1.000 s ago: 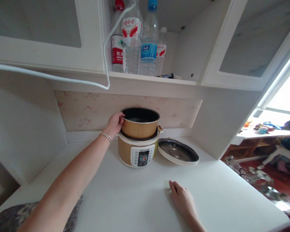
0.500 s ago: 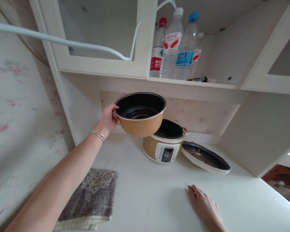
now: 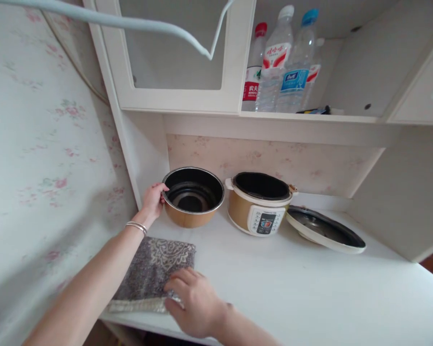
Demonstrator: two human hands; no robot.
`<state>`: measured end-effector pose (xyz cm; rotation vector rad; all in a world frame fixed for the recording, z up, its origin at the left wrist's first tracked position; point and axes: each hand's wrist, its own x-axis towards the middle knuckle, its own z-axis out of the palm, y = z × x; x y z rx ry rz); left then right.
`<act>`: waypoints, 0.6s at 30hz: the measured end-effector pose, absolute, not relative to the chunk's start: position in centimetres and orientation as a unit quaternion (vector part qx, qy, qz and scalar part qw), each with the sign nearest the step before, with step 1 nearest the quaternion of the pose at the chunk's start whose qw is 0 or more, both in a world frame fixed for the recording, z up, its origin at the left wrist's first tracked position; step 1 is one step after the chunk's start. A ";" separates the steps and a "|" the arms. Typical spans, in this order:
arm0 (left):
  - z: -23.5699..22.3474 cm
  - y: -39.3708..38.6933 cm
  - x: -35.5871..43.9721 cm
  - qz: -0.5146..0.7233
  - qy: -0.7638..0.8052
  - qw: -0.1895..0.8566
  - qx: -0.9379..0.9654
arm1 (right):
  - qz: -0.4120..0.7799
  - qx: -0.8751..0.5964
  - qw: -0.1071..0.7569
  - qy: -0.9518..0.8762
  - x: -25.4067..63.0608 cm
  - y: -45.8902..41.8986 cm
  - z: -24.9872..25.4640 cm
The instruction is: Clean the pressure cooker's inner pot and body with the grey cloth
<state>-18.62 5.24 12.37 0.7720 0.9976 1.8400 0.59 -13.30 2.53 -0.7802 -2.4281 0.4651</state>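
Note:
My left hand [image 3: 154, 200] grips the left rim of a rice cooker inner pot [image 3: 190, 219], tan outside and black inside, which is at the counter's left rear, left of the cooker. Over the front right part of a folded grey patterned cloth [image 3: 147, 269] is my right hand [image 3: 195, 300], fingers apart and slightly curled, holding nothing; whether it touches the cloth I cannot tell. The rice cooker body [image 3: 240, 211], gold and white with a front control panel, stands lidless with a dark interior. Its detached lid [image 3: 326, 230] lies to the right, inner side up.
The white counter [image 3: 292, 288] runs under everything. Above it hangs a white cabinet [image 3: 180, 101] whose open section holds several plastic bottles [image 3: 274, 72]. A white cable or rod [image 3: 130, 21] crosses the upper left. A flowered wall [image 3: 50, 168] borders the left side.
My left hand has brought the inner pot down and left, away from above the cooker. My right hand has moved left from the counter to over the cloth. The view has shifted.

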 end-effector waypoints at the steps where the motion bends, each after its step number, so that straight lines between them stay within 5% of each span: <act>1: 11.7 5.3 -18.6 0.736 0.417 0.433 0.310 | 0.161 -0.286 0.276 -0.903 -1.3 -13.4 2.1; 8: 7.4 6.6 -18.9 0.724 0.481 0.407 0.281 | -0.003 -0.287 0.225 -0.931 -7.6 -13.1 -5.3; 18: 4.0 7.6 -19.0 0.726 0.483 0.432 0.230 | -0.120 -0.352 0.343 -0.862 -4.2 -13.2 -13.6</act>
